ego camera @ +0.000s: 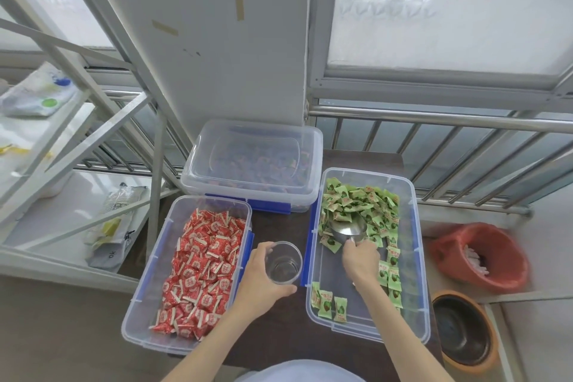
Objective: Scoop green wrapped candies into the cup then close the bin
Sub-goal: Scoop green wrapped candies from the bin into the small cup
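A clear open bin [415,257] on the right of the dark table holds green wrapped candies [362,201], heaped at its far end with a few loose near the front. My right hand [361,262] is inside this bin, gripping the handle of a metal scoop [348,229] whose bowl points into the heap. My left hand [263,282] holds an empty clear plastic cup [283,262] upright on the table between the two front bins. No lid for the green bin is in view.
An open bin of red wrapped candies [201,270] stands at the left. A lidded bin [254,161] sits behind. A metal railing [434,121] runs along the back. An orange bucket [483,254] and a dark pot [462,329] stand on the floor at right; shelving [62,164] at left.
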The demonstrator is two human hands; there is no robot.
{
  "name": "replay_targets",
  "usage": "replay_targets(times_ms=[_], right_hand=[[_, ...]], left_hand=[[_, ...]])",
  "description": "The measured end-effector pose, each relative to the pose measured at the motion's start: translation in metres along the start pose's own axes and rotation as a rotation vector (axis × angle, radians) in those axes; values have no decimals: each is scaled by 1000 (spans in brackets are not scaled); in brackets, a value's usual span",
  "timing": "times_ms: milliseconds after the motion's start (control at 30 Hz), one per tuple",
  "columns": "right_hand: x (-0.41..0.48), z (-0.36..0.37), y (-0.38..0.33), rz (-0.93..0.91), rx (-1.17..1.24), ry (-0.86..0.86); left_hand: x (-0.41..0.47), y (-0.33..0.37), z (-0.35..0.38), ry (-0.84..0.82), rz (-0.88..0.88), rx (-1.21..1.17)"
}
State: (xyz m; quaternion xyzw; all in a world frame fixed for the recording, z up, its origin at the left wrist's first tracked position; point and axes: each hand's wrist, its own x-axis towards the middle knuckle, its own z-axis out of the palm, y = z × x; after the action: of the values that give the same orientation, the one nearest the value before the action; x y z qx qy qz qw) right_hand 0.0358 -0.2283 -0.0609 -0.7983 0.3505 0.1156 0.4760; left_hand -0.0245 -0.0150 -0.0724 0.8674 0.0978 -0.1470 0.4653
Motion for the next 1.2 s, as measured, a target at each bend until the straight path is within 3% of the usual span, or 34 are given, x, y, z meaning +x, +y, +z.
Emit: replay_targets(times_ms=[100, 233, 633, 800, 967, 1200], right_hand=[[7, -1, -20, -30, -4, -53], [24, -9, -2, 241, 288, -162], [28, 2, 40, 298, 609, -301], [13, -12, 49, 258, 637, -341], [-5, -45, 54, 176, 609, -338], [-21, -130, 36, -103, 455, -477]], left_hand=[[1, 1, -1, 2, 6, -4], [1, -2, 0, 1, 10, -2], [1, 12, -5, 32, 51, -32], [15, 32, -7, 120, 99, -38], [39, 51, -3, 97, 110, 45], [65, 80, 6, 99, 153, 218]])
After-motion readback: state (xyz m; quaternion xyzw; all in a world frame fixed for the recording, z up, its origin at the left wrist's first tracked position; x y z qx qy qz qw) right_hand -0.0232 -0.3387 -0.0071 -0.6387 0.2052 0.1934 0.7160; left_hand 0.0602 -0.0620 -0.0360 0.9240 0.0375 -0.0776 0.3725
